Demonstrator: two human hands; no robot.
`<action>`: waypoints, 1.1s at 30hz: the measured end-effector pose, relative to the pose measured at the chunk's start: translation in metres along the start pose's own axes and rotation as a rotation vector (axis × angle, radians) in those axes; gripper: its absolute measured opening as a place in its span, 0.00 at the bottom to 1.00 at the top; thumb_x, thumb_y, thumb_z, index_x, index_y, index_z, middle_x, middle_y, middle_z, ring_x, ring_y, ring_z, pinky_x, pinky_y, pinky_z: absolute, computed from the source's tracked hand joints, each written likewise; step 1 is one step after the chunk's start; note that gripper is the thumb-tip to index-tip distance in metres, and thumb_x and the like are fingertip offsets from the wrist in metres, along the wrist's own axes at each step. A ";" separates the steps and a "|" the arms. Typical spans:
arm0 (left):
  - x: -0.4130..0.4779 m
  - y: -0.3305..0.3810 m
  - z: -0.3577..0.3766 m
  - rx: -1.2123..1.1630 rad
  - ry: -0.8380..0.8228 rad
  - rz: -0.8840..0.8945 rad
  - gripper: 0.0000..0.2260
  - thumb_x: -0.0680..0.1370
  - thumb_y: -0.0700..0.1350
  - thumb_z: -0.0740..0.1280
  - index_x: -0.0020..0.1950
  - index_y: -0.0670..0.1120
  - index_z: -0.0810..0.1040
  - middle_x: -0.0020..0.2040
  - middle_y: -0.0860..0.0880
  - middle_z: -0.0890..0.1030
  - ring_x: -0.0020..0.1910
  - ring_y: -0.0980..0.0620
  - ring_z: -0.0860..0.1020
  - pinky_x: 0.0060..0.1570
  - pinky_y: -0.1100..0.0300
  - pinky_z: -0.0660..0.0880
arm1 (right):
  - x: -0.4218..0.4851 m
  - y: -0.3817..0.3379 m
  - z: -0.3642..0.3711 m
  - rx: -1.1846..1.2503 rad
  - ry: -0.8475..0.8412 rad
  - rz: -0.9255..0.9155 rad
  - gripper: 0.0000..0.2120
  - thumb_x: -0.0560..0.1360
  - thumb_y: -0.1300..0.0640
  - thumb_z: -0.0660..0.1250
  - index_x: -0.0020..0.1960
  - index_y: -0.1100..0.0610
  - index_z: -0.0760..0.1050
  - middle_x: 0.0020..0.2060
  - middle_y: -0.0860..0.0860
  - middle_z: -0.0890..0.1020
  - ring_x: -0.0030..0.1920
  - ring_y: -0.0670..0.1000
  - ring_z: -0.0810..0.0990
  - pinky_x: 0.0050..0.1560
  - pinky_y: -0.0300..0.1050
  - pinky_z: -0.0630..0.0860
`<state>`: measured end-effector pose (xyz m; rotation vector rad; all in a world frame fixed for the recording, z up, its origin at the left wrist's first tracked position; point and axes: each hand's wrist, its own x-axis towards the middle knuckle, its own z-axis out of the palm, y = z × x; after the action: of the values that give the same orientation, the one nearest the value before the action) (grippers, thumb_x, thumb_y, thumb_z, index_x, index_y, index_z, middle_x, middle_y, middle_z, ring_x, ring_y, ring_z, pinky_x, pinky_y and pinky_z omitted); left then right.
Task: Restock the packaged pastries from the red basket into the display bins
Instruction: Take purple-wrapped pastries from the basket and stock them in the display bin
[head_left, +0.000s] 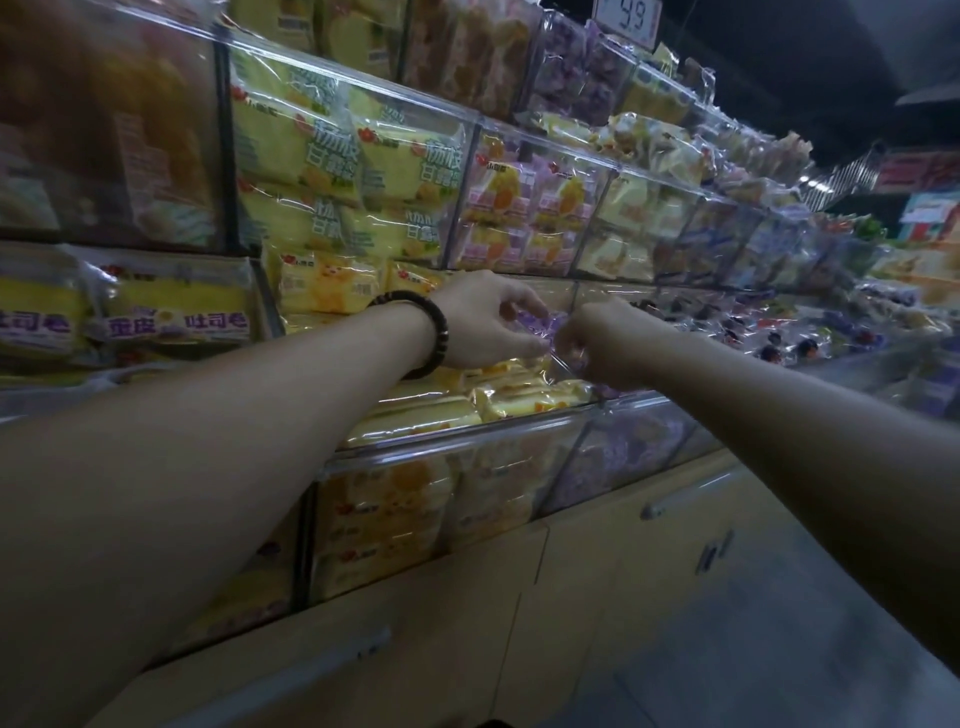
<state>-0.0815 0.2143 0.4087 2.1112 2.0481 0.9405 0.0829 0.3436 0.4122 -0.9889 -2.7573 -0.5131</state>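
Packaged pastry (537, 323), wrapped in glossy clear film with purple print, was held above the middle-tier display bin (457, 441) of yellow packets (519, 397). The left hand (483, 325), wearing a dark beaded bracelet (428, 338), and the right hand (605, 345) each pinched one end with curled fingers. Its long axis ran left to right; its facing could not be told.

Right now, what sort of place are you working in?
Most likely a supermarket snack aisle: tiered clear plastic display bins full of yellow wrapped pastry packs, and a white price sign overhead.
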 end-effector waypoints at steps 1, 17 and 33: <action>0.000 0.002 0.000 0.014 -0.002 0.011 0.19 0.78 0.58 0.74 0.67 0.58 0.79 0.54 0.60 0.77 0.54 0.59 0.77 0.50 0.61 0.75 | -0.001 0.001 0.002 0.007 0.017 0.021 0.18 0.73 0.49 0.79 0.62 0.42 0.82 0.58 0.49 0.84 0.60 0.55 0.81 0.60 0.53 0.78; -0.143 0.126 0.036 -0.442 0.356 0.393 0.03 0.82 0.39 0.70 0.55 0.41 0.80 0.48 0.46 0.83 0.42 0.53 0.82 0.38 0.60 0.78 | -0.220 -0.086 0.048 0.856 0.702 0.102 0.03 0.77 0.53 0.71 0.50 0.52 0.81 0.45 0.45 0.83 0.46 0.47 0.81 0.47 0.49 0.79; -0.345 -0.044 0.198 0.180 -0.818 -0.447 0.12 0.83 0.52 0.67 0.63 0.48 0.81 0.60 0.49 0.83 0.59 0.49 0.80 0.55 0.59 0.74 | -0.317 -0.199 0.211 0.611 -0.674 0.121 0.15 0.78 0.47 0.71 0.51 0.60 0.80 0.51 0.57 0.85 0.53 0.58 0.83 0.44 0.48 0.75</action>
<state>-0.0086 -0.0262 0.0969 1.5664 2.0059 -0.1642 0.1895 0.0936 0.0791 -1.3008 -3.0163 0.7862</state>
